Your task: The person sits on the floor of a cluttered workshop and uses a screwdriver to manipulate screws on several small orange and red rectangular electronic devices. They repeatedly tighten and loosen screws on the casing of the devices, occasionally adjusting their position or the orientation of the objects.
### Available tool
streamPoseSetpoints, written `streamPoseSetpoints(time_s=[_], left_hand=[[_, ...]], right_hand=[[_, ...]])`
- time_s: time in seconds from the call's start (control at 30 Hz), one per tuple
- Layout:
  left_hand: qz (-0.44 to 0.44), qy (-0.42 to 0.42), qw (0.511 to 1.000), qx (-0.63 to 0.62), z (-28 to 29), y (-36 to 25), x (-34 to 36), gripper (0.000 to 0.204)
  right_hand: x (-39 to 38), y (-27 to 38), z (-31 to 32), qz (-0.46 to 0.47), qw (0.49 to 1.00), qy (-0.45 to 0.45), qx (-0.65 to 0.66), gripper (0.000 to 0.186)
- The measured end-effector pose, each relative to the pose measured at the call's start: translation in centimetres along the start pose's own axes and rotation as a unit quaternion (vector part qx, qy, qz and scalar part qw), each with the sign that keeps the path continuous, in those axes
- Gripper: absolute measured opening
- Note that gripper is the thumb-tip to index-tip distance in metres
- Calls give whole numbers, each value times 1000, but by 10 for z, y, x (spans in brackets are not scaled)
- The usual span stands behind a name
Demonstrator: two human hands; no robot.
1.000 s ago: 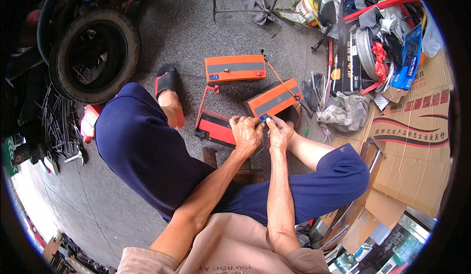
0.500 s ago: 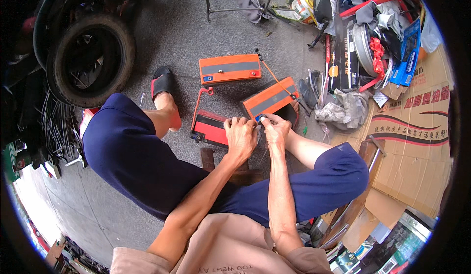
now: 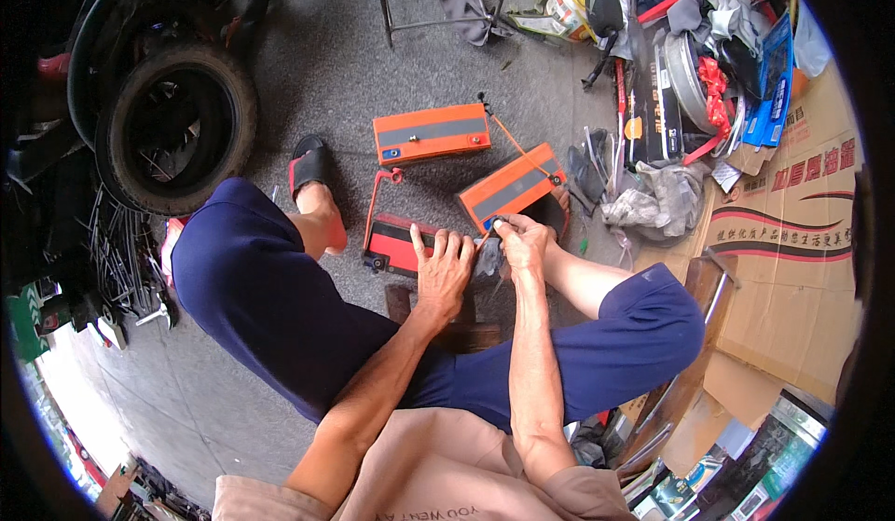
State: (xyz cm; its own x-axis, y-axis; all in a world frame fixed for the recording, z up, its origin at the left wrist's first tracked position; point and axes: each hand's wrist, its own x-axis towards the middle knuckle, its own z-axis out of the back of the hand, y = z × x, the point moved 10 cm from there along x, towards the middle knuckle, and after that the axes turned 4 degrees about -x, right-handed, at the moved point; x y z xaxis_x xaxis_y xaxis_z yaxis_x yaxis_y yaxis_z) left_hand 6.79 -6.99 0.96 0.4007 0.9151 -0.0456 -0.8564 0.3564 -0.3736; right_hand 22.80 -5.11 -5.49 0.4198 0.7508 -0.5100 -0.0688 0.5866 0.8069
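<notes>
Three box-shaped batteries lie on the ground before me. My left hand (image 3: 443,274) rests with its fingers spread over the right part of the red-and-black battery (image 3: 390,254). My right hand (image 3: 525,249) is closed in a pinch by the near left corner of the tilted orange battery (image 3: 511,187); a small dark piece shows at the fingertips, too covered to name. Farther off sits another orange battery (image 3: 431,136) with a grey stripe. An orange cable (image 3: 508,131) runs between the two orange batteries. From the red battery rises a red cable (image 3: 376,195) with a ring end.
Tyres (image 3: 224,148) and a bundle of thin rods (image 3: 121,251) stand at the left. A metal-framed stool (image 3: 446,25) is at the far side. To the right are a grey rag (image 3: 657,199), a heap of mixed goods and a large cardboard sheet (image 3: 774,279).
My left hand has drawn away from the right hand, leftward, and its fingers have spread over the red battery. My right hand stays by the tilted orange battery's corner.
</notes>
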Motion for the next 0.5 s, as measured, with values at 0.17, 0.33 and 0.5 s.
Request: streamPoseSetpoints(time_s=[0.17, 0.33, 0.5], left_hand=[[10, -3, 1000, -13, 6, 0, 1, 52], [9, 27, 999, -35, 7, 1, 4, 54], [24, 44, 997, -66, 8, 5, 7, 67]], right_hand=[[-9, 10, -1, -19, 999, 7, 40, 21], [-10, 11, 4, -11, 999, -5, 53, 19], [-11, 19, 7, -29, 998, 0, 48, 19]])
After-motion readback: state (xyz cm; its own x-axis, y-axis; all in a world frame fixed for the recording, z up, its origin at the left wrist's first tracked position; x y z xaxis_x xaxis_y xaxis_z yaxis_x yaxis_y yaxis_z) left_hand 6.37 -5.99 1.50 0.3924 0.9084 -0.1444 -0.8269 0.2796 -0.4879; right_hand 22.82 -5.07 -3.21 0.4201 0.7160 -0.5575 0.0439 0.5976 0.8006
